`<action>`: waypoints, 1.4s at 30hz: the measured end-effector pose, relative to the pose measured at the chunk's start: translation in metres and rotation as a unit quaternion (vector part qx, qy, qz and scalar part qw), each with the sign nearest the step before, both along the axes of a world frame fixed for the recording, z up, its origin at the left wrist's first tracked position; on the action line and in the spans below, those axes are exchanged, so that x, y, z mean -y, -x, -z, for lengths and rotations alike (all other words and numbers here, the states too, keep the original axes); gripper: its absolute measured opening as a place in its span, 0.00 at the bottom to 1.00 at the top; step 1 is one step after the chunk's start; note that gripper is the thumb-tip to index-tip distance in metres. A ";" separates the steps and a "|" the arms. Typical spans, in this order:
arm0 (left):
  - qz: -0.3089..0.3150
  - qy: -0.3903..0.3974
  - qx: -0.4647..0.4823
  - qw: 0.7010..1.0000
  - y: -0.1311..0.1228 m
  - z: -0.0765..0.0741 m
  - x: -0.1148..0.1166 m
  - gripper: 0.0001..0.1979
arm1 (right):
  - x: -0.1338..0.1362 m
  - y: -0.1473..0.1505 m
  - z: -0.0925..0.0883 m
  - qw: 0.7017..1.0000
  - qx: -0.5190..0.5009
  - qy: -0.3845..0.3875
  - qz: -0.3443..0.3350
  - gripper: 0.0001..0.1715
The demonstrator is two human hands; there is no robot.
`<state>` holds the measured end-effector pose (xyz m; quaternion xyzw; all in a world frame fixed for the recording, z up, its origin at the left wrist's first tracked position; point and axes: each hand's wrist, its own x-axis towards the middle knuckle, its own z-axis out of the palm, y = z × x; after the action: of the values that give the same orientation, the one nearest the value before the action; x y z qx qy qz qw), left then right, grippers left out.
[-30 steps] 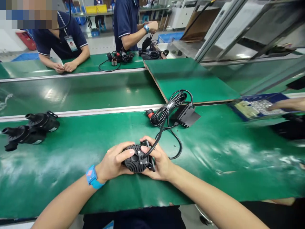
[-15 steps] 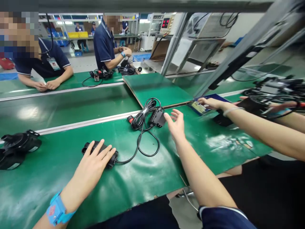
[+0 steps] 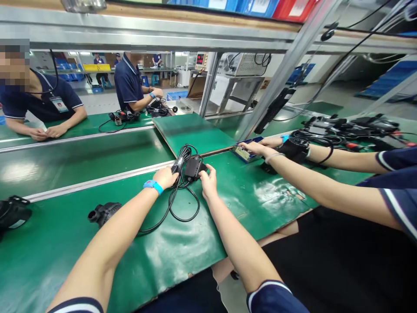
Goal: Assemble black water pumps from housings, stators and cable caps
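My left hand (image 3: 165,177), with a blue band at the wrist, is closed around the left side of a coiled black cable (image 3: 183,157). Thumb and fingers of my right hand (image 3: 209,180) pinch the right edge of a small black ribbed box (image 3: 193,168) joined to that cable. A loop of the cable lies on the green bench. From there it runs left toward a black pump-like unit (image 3: 103,214), which lies on its side, partly hidden by my left forearm.
At right, a co-worker's hands (image 3: 256,148) are at a blue tray (image 3: 249,153), near a pile of black units with cables (image 3: 348,130). Another black unit (image 3: 14,213) sits at far left. A raised green board (image 3: 195,132) lies beyond. Two people work across the bench.
My left hand has left the black pump-like unit and moved right and forward onto the cable coil. My right hand has closed on the box's edge. The view has tilted up.
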<state>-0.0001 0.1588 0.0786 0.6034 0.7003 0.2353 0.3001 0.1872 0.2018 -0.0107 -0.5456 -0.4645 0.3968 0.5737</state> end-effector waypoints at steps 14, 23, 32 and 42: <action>-0.193 0.034 0.419 0.886 -0.005 0.025 0.065 0.17 | 0.024 -0.061 -0.066 0.999 0.009 -0.035 0.007 0.40; -0.171 0.072 0.532 0.826 -0.043 0.040 0.081 0.16 | 0.060 -0.151 -0.131 0.895 0.339 -0.173 0.231 0.36; -0.069 -0.064 0.491 0.866 -0.073 0.039 0.095 0.25 | 0.018 -0.149 -0.080 0.875 0.481 0.035 0.038 0.36; 0.013 -0.277 0.288 0.916 -0.036 -0.015 0.096 0.21 | 0.067 -0.104 -0.097 0.955 0.174 -0.137 -0.198 0.59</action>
<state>0.0364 0.0624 0.0940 0.5774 0.4824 0.5799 0.3125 0.2913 0.1348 0.0860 -0.4192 -0.7060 0.3338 0.4631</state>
